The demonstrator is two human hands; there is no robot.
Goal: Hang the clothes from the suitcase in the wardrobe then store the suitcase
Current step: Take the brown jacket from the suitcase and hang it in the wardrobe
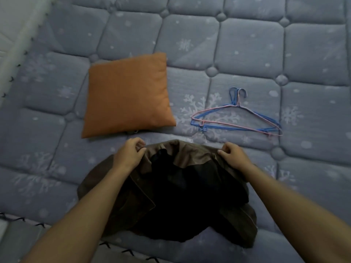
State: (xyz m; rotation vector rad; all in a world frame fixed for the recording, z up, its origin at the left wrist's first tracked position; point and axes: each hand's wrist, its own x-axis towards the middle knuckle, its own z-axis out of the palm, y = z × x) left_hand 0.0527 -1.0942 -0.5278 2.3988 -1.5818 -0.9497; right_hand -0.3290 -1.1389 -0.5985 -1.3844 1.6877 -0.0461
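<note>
We hold the brown jacket [190, 188] over the mattress [247, 44] — our left hand [129, 154] and right hand [233, 154] each pinching a shoulder. Best to spread it flat (lining up), then slide in a wire hanger [237, 118] lying just beyond.

Both hands [131, 152] [232, 153] on brown jacket [190, 154], mattress [247, 44]

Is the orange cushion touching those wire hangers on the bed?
Apart. The head view shows a strip of bare mattress between the orange cushion and the wire hangers.
</note>
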